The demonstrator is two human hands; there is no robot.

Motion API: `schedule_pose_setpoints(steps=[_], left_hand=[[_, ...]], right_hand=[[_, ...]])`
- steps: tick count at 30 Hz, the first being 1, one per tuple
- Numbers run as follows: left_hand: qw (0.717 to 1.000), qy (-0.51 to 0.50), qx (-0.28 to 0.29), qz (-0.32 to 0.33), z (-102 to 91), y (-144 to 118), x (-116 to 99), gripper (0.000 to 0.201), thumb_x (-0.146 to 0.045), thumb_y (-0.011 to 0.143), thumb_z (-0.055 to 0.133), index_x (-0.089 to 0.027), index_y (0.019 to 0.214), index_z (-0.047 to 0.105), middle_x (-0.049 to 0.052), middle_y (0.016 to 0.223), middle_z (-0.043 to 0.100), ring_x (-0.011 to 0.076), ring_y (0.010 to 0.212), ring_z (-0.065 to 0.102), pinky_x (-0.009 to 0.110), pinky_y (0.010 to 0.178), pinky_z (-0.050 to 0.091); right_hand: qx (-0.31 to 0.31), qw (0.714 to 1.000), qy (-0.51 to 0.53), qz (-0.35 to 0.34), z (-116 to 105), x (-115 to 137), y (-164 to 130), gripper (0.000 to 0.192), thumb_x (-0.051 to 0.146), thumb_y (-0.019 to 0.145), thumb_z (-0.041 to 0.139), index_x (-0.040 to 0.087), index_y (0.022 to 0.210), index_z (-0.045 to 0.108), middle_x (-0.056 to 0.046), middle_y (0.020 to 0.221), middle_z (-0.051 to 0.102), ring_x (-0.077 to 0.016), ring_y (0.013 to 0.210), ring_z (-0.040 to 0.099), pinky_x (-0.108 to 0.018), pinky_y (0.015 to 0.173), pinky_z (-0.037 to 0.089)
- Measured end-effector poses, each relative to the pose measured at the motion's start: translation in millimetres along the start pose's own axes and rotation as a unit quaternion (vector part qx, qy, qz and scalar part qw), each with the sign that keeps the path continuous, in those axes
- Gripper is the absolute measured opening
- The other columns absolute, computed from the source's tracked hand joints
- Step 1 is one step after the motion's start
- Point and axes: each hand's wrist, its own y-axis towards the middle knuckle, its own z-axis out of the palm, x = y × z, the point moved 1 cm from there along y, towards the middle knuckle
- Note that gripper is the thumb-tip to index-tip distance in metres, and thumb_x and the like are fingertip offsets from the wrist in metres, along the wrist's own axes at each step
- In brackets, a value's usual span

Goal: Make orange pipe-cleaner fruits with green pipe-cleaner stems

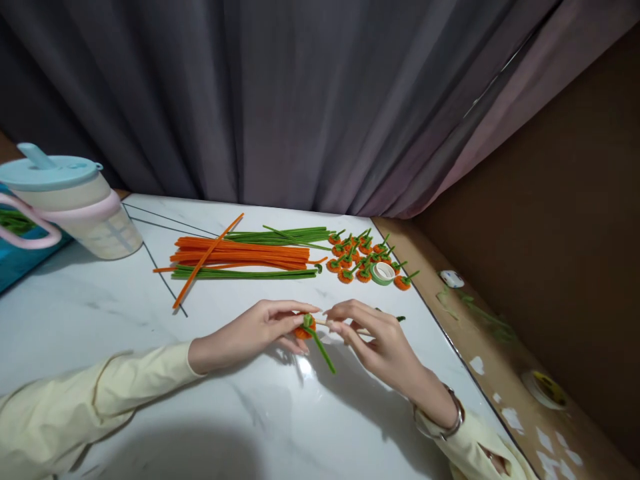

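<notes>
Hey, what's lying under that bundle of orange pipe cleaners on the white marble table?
Green pipe cleaners show beneath the bundle of orange pipe cleaners, on the white marble table. How far they run underneath is covered.

A lidded jug (75, 207) stands at the marble table's (100, 320) left edge. A roll of green tape (383, 273) lies among finished orange pieces (363, 257), beside orange and green pipe cleaners (245, 255).

**Dim room, glossy glare**

Light falls from above onto the glossy white marble counter (100, 313), leaving a small bright glare beneath the hands and soft shadows nearer the camera. The grey pleated curtain (280, 100) stays dim. Edges bend slightly; the focus is fairly sharp.
</notes>
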Motion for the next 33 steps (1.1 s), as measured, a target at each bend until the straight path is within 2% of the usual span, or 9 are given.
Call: schedule_pose_setpoints(steps=[3,6,10,14,17,23,29,33], left_hand=[[1.000,-0.017,-0.014,-0.002,2.4,1.3,12.6,0.030,-0.036,0.086,0.055,-0.014,0.106,0.063,0.007,0.092,0.068,0.0189,0.086,0.067,0.033,0.080,0.054],[0.999,-0.033,-0.009,-0.024,4.0,2.4,20.9,0.030,-0.037,0.085,0.058,-0.014,0.104,0.060,0.006,0.093,0.067,0.0178,0.087,0.066,0.033,0.083,0.053],[0.998,-0.016,0.019,-0.057,2.9,3.5,26.8,0.034,-0.039,0.083,0.059,-0.014,0.107,0.058,0.007,0.094,0.066,0.0194,0.083,0.069,0.034,0.082,0.054],[0.999,-0.008,0.018,-0.050,0.2,4.1,29.6,0.032,-0.039,0.081,0.062,-0.015,0.102,0.058,0.006,0.091,0.068,0.0212,0.083,0.070,0.036,0.082,0.055],[0.999,-0.013,0.004,-0.043,0.0,3.8,31.1,0.032,-0.040,0.080,0.064,-0.014,0.098,0.057,0.006,0.084,0.069,0.0225,0.082,0.070,0.038,0.082,0.055],[0.999,-0.036,-0.024,-0.021,3.3,3.5,32.0,0.030,-0.039,0.079,0.066,-0.012,0.091,0.057,0.006,0.084,0.069,0.0221,0.081,0.071,0.038,0.083,0.055],[0.998,-0.053,-0.032,-0.009,5.2,2.3,31.4,0.030,-0.038,0.081,0.065,-0.013,0.094,0.056,0.007,0.085,0.069,0.0218,0.086,0.069,0.038,0.084,0.054],[0.998,-0.057,-0.027,-0.023,7.5,1.6,30.8,0.032,-0.040,0.080,0.065,-0.013,0.096,0.056,0.007,0.088,0.069,0.0234,0.087,0.069,0.040,0.086,0.053]], right_hand=[[0.041,0.997,0.027,0.067,12.4,-1.3,-11.4,0.011,0.024,0.088,0.055,0.015,0.087,0.061,-0.004,0.078,0.065,-0.0105,0.063,0.059,-0.017,0.050,0.046],[0.058,0.995,0.022,0.083,27.1,-6.7,-19.1,0.012,0.021,0.087,0.054,0.014,0.081,0.061,-0.003,0.074,0.065,-0.0093,0.057,0.055,-0.018,0.051,0.045],[0.056,0.992,0.034,0.105,37.1,-13.6,-22.5,0.012,0.017,0.086,0.054,0.014,0.081,0.064,-0.001,0.068,0.065,-0.0090,0.055,0.054,-0.018,0.051,0.043],[0.036,0.992,0.045,0.114,37.9,-15.1,-23.3,0.014,0.017,0.086,0.053,0.014,0.079,0.065,-0.001,0.067,0.065,-0.0086,0.055,0.054,-0.018,0.051,0.042],[0.021,0.994,0.037,0.100,40.3,-16.2,-25.5,0.014,0.018,0.086,0.052,0.014,0.079,0.063,-0.001,0.068,0.064,-0.0088,0.054,0.053,-0.018,0.051,0.041],[-0.008,1.000,-0.001,0.024,45.9,-17.0,-31.2,0.013,0.017,0.089,0.047,0.015,0.083,0.058,-0.002,0.068,0.060,-0.0104,0.056,0.052,-0.020,0.054,0.041],[0.022,0.997,-0.065,0.019,47.2,-17.2,-31.7,0.016,0.025,0.094,0.042,0.016,0.086,0.053,-0.002,0.071,0.059,-0.0119,0.059,0.053,-0.022,0.054,0.040],[0.028,0.989,-0.141,-0.031,49.6,-18.7,-32.7,0.025,0.022,0.097,0.032,0.016,0.082,0.050,-0.002,0.067,0.057,-0.0130,0.056,0.049,-0.024,0.050,0.035]])
